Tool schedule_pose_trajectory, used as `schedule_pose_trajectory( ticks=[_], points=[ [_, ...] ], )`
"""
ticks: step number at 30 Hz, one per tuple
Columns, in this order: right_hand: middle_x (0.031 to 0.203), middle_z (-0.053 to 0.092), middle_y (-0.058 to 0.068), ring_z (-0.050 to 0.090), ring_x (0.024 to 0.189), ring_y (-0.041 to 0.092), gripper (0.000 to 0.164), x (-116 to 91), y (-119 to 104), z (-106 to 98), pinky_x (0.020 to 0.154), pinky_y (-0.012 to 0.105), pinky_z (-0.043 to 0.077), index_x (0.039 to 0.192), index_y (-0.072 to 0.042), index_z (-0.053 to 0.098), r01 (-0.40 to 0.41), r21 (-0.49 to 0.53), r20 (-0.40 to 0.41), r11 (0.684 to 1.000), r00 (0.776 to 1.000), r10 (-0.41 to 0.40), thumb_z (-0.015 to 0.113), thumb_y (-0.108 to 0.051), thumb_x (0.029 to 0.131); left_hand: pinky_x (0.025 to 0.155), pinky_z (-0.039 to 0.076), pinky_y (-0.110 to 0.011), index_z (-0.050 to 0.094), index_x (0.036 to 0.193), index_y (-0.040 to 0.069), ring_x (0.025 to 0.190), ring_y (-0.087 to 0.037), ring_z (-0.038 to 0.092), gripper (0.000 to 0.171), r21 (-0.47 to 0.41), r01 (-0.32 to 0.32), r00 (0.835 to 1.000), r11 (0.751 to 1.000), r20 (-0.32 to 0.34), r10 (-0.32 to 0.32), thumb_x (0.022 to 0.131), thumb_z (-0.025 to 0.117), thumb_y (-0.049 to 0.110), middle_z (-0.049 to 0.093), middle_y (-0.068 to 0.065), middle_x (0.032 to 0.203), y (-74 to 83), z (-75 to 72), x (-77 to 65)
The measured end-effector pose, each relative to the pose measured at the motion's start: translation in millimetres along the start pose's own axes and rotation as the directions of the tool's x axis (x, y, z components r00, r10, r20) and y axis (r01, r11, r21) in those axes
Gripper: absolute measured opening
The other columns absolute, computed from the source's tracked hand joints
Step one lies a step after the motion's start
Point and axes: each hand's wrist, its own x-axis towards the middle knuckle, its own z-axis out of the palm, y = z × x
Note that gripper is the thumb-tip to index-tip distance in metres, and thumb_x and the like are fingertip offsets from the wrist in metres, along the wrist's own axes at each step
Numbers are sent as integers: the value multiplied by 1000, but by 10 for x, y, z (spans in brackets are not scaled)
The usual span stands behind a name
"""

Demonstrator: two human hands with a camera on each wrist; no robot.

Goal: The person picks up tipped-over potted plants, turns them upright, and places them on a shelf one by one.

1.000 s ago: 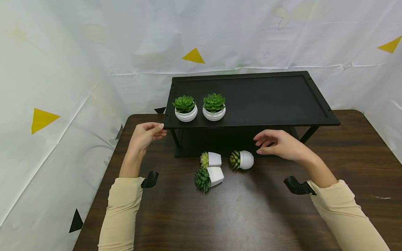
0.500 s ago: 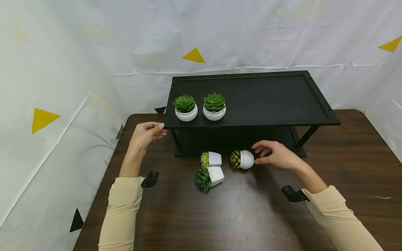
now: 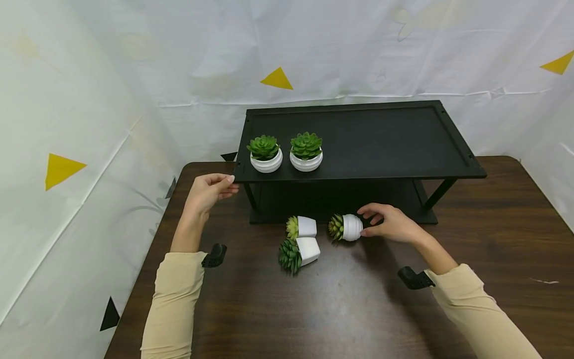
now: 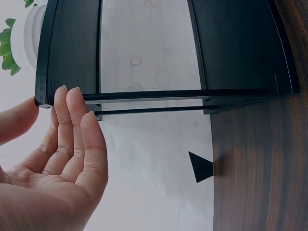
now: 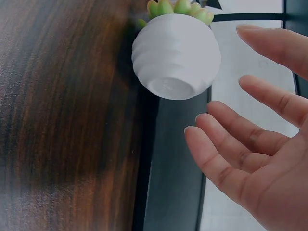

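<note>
In the head view my left hand (image 3: 206, 194) pinches the front left corner of a black two-tier shelf (image 3: 376, 142), thumb on top and fingers below. My right hand (image 3: 391, 225) hovers beside a ribbed white pot with a succulent (image 3: 352, 228), which lies on its side on the table. The right wrist view shows a gap between the fingers (image 5: 221, 159) and this pot (image 5: 175, 55). Left of it lie two tipped succulents in angular white pots, a light green one (image 3: 307, 227) and a dark green one (image 3: 308, 251).
Two green succulents in round white pots, the left one (image 3: 266, 162) and the right one (image 3: 307, 160), stand upright on the shelf's top left. The brown wooden table (image 3: 287, 314) extends in front. A white sheet (image 3: 341, 55) hangs behind.
My right hand has come down and slightly left toward the ribbed pot. The left hand keeps its pinch on the shelf corner, and the plants have not moved.
</note>
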Motion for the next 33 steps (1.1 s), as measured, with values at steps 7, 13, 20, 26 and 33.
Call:
schedule_pose_trajectory(
  ticks=[7, 13, 20, 26, 33],
  points=[
    [112, 52, 24, 51, 96, 37, 51, 60, 47, 64, 74, 42, 48, 122, 3, 52, -25, 1, 5, 1000, 1000, 25, 72, -16, 79, 78, 51, -27, 55, 114, -8, 88, -22, 63, 32, -1, 11, 1000, 1000, -4, -11, 93, 56, 15, 65, -1, 83, 5, 6, 6],
    [112, 51, 24, 51, 94, 36, 54, 109, 80, 120, 72, 41, 48, 123, 3, 51, -44, 0, 5, 999, 999, 44, 73, -18, 78, 74, 52, -22, 56, 114, -9, 88, -23, 64, 32, 3, 8, 1000, 1000, -2, -8, 93, 56, 15, 65, -1, 83, 3, 5, 7],
    [109, 52, 23, 54, 90, 33, 57, 160, 117, 157, 69, 38, 49, 124, 5, 49, -40, 5, 8, 999, 999, 40, 74, -17, 77, 80, 51, -28, 56, 114, -8, 85, -18, 64, 32, 8, 5, 1000, 1000, 0, -5, 93, 56, 16, 65, -1, 84, -1, 0, 8],
    [106, 53, 23, 57, 86, 30, 58, 195, 127, 186, 66, 35, 50, 124, 6, 48, -28, 12, 9, 1000, 1000, 28, 74, -13, 76, 80, 51, -29, 56, 114, -9, 82, -16, 64, 32, 5, 4, 1000, 1000, -3, -4, 93, 56, 16, 65, -1, 83, -5, 5, 15],
    [104, 53, 22, 56, 82, 27, 58, 237, 148, 224, 63, 31, 48, 123, 6, 49, -32, -15, -2, 999, 999, 32, 75, -12, 74, 80, 51, -30, 56, 114, -8, 84, -18, 64, 32, 6, 6, 1000, 1000, -6, -6, 93, 56, 15, 65, -1, 83, -7, 6, 20]
  ],
)
